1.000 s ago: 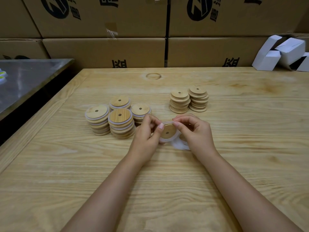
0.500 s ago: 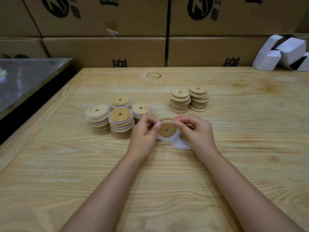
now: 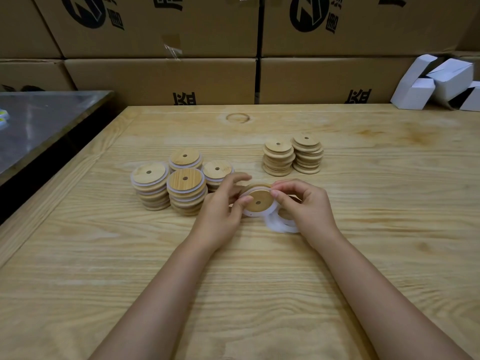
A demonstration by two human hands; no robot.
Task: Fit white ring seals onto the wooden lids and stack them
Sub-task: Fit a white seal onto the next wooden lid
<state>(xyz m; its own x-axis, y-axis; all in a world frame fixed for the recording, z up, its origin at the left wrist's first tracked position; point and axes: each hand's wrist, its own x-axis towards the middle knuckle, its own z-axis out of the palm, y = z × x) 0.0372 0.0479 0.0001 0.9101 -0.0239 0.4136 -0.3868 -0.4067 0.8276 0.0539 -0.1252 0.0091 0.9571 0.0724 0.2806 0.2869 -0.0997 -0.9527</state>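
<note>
Forefinger now lifted, the left hand [image 3: 220, 211] grips the round wooden lid [image 3: 258, 201] by thumb above the tabletop's [image 3: 233, 281] middle; the right hand [image 3: 306, 203] pinches the white ring seal [image 3: 248, 213] onto its rim. Seemingly half-seated, the seal could spring off if either grip slips.

Pale wooden worktop [image 3: 259, 281]. On it, to my left: four stacks of sealed lids [image 3: 181, 188], close together. Beyond, to the right: two stacks of bare wooden lids [image 3: 293, 157], side by side. Nearest me: loose white ring seals [image 3: 279, 226]. Far right corner: white cartons [image 3: 436, 84].
</note>
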